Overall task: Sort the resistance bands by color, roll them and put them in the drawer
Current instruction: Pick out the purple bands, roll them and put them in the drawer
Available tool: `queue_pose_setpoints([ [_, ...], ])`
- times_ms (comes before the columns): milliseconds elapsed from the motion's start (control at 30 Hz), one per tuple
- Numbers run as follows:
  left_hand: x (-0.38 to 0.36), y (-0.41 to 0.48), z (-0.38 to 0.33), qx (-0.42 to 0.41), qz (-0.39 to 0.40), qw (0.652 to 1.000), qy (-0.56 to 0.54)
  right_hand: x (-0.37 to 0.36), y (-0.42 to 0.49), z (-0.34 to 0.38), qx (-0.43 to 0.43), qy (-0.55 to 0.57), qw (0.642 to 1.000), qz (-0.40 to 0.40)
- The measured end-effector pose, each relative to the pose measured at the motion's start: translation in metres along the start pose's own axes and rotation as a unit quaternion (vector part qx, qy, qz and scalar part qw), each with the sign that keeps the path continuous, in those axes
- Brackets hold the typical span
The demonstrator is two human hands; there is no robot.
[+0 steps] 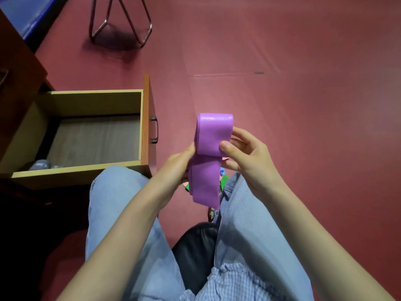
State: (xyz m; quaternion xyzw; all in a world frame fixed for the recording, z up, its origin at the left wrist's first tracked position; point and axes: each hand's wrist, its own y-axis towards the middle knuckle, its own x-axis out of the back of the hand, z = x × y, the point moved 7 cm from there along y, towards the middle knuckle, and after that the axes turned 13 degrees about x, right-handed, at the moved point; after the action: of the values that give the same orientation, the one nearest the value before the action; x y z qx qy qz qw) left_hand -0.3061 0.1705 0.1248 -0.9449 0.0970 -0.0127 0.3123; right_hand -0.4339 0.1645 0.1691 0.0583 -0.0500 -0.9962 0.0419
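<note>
Beside a drawer [86, 103] holding a bluish roll [40, 165], left hand [173, 168] and right hand [247, 155] grip purple band [213, 133].

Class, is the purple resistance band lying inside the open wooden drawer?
No, the left hand and right hand hold the partly rolled purple resistance band outside the wooden drawer.

light: even, fairly bright indoor | shadows: soft pool under metal chair legs [129, 19], lower-left corner dark | glare: faint sheen on purple band [213, 131] | edges: wide-angle bending | focus: slightly soft
</note>
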Motion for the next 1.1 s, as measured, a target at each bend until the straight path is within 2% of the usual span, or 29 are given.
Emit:
queue_pose_setpoints([
  [167, 0.006, 0.0, 0.012, 0.048, -0.022, 0.998, 0.017, -0.01, -0.003, 0.001, 0.027, -0.004, 1.0, 0.001],
  [300, 0.008, -0.006, 0.008, 0.032, 0.023, 0.996, -0.076, -0.02, -0.007, -0.005, 0.05, 0.048, 0.997, 0.024],
  [367, 0.012, -0.003, 0.01, 0.032, 0.018, 0.996, -0.078, -0.023, -0.009, -0.012, 0.047, 0.056, 0.996, 0.041],
  [433, 0.011, -0.005, 0.011, 0.055, 0.027, 0.995, -0.077, -0.026, -0.011, -0.015, 0.056, 0.042, 0.995, 0.065],
  [567, 0.009, -0.005, 0.021, 0.129, 0.062, 0.974, -0.178, -0.035, -0.016, -0.014, 0.079, 0.04, 0.99, 0.112],
  [633, 0.014, -0.003, 0.021, 0.112, 0.065, 0.974, -0.184, -0.034, -0.018, -0.022, 0.05, 0.051, 0.99, 0.122],
  [700, 0.014, -0.005, 0.017, 0.095, 0.102, 0.974, -0.178, -0.031, -0.021, -0.03, 0.015, 0.068, 0.989, 0.128],
  [833, 0.006, -0.013, 0.006, 0.059, 0.145, 0.982, -0.102, -0.028, -0.027, -0.039, -0.01, 0.089, 0.989, 0.117],
  [967, 0.012, -0.008, 0.01, 0.04, 0.092, 0.99, -0.095, -0.028, -0.027, -0.04, -0.025, 0.086, 0.992, 0.093],
  [1100, 0.016, -0.008, 0.003, -0.016, 0.034, 0.993, -0.11, -0.025, -0.026, -0.042, -0.086, 0.245, 0.966, 0.014],
])
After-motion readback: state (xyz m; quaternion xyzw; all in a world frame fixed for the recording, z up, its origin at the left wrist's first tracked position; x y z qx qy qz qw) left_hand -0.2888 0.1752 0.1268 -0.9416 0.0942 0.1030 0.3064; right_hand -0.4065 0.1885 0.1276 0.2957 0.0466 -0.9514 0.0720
